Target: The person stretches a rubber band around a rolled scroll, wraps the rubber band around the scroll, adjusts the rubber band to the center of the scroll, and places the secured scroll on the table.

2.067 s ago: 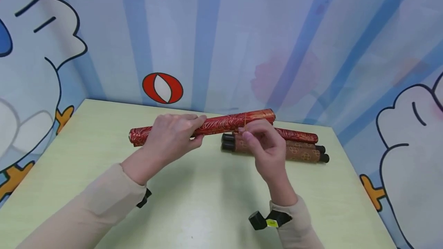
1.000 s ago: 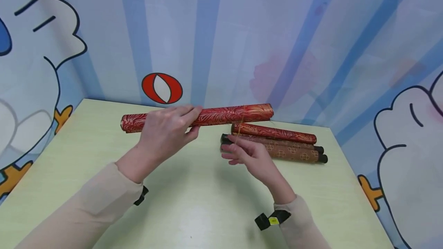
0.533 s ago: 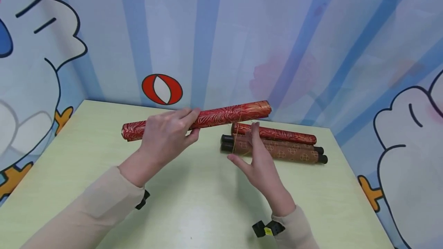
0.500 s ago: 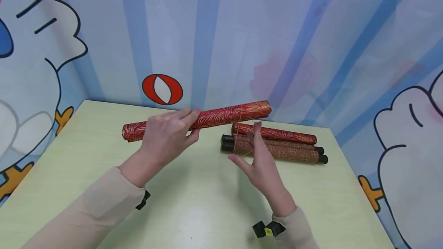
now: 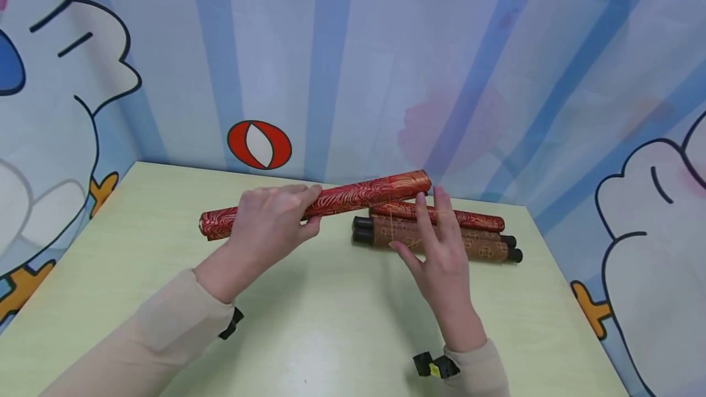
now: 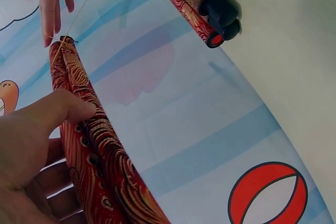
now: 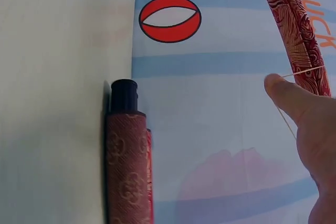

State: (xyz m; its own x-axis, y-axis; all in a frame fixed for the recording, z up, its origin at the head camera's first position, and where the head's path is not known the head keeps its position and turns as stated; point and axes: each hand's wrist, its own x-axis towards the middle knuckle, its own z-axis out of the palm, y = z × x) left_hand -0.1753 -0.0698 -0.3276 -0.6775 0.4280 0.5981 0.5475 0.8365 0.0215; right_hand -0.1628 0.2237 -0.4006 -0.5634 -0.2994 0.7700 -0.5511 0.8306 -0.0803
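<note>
My left hand grips a red swirl-patterned scroll, held above the table with its right end raised. In the left wrist view the scroll shows two rolls lying side by side. A thin rubber band runs around the scroll's far end and out to my right hand. My right hand has its fingers spread and straight near that end. In the right wrist view the rubber band is stretched over the thumb. How it passes round the other fingers is partly hidden.
Behind the right hand, another red scroll lies on the pale table beside two brown scrolls with black end knobs. A printed backdrop rises at the table's back edge.
My right hand has gone from pinching the band at the scroll, through drawing it downward, to spread fingers beside the scroll's end. The left hand has kept its grip, shifting the scroll slightly.
</note>
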